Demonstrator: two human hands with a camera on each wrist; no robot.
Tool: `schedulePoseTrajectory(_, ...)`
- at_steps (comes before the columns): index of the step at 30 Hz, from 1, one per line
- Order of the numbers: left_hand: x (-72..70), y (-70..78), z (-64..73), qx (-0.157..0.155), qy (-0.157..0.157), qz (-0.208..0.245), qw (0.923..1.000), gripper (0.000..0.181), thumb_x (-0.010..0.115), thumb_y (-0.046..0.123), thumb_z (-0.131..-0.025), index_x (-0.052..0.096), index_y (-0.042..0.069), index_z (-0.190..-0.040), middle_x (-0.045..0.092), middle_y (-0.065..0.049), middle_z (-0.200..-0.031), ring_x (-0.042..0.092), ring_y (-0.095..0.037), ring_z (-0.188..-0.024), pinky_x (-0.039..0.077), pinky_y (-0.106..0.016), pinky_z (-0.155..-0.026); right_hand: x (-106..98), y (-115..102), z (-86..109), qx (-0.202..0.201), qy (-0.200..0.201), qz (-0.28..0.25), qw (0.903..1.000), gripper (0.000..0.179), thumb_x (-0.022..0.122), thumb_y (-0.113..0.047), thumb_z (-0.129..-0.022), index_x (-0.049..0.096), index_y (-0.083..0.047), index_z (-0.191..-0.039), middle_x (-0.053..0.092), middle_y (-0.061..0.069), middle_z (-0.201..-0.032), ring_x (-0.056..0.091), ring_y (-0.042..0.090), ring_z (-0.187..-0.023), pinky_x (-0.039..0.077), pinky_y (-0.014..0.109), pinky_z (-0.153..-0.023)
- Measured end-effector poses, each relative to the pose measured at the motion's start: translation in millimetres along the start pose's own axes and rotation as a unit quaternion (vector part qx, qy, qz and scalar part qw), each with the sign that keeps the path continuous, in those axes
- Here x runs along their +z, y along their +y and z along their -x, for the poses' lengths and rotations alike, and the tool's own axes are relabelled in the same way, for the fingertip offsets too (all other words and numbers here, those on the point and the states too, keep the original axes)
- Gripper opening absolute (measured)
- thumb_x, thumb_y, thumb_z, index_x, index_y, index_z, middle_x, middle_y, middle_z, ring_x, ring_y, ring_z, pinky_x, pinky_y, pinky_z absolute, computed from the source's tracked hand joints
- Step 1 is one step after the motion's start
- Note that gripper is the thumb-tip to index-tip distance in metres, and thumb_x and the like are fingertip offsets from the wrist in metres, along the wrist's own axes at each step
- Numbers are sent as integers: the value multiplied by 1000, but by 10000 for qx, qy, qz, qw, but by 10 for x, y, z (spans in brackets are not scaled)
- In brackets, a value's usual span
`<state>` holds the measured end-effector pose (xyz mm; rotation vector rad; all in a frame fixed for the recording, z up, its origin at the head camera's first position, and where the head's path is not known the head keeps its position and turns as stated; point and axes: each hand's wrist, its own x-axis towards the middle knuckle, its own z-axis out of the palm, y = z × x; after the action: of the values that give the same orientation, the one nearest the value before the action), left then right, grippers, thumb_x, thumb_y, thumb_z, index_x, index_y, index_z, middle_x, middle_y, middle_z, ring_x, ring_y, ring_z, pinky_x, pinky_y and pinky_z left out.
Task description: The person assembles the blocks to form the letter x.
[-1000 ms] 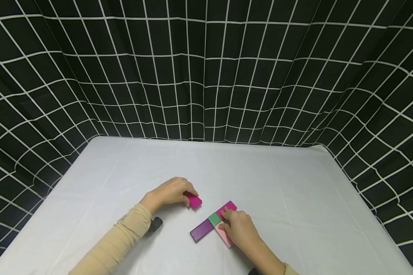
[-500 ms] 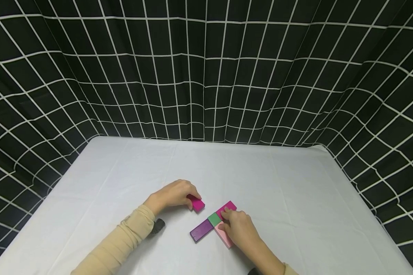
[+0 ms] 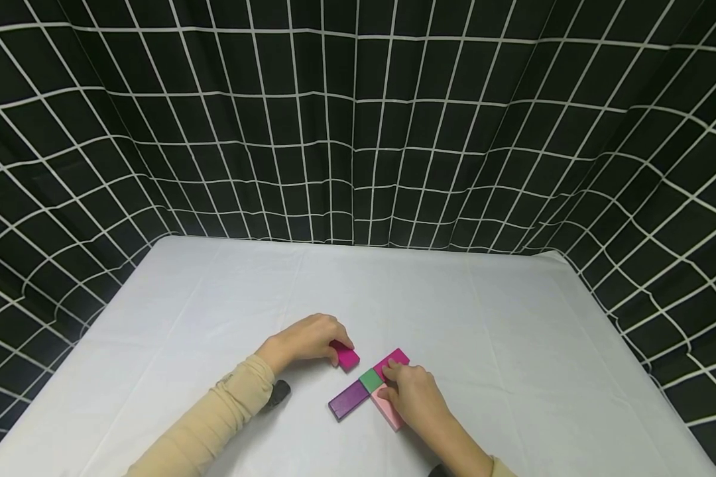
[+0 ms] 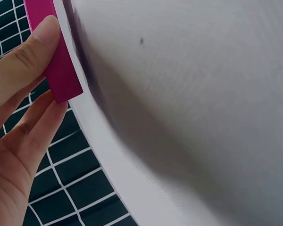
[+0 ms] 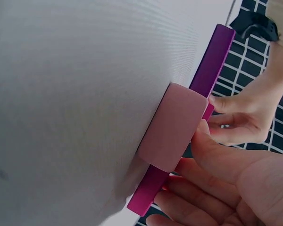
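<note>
My left hand (image 3: pixel 311 339) pinches a magenta block (image 3: pixel 347 358) just above or on the white cloth; in the left wrist view the thumb lies on the side of that block (image 4: pixel 60 70). To its right, a green block (image 3: pixel 370 380) sits between a purple block (image 3: pixel 349 399), a second magenta block (image 3: pixel 395 358) and a light pink block (image 3: pixel 388 409). My right hand (image 3: pixel 416 392) holds this group, thumb at the light pink block (image 5: pixel 173 127) and fingers at the second magenta block (image 5: pixel 148 190). In the right wrist view the green block is hidden.
A white cloth (image 3: pixel 501 318) covers the table. Black curtains with a white grid (image 3: pixel 355 119) hang behind it and on both sides. A black wrist device (image 3: pixel 278 393) sits under the left forearm, and a tan sleeve (image 3: pixel 215 411) covers that arm.
My left hand has shifted right and slightly toward the body with its magenta block, closer to the joined blocks. The right hand and the group beneath it stay practically still.
</note>
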<state>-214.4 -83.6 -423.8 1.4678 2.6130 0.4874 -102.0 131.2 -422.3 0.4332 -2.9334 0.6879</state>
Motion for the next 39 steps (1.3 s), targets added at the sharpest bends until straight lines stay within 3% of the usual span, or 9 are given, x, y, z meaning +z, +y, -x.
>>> schedulePoseTrajectory(39, 41, 123, -136, 249, -174, -318, 9990, 31, 84, 17, -73, 76, 13, -102, 73, 6, -94, 61, -9, -85, 47, -24, -81, 7, 11, 0, -114, 36, 181, 9998, 40, 83, -18, -70, 73, 4, -102, 70, 19, -107, 68, 39, -90, 56, 42, -76)
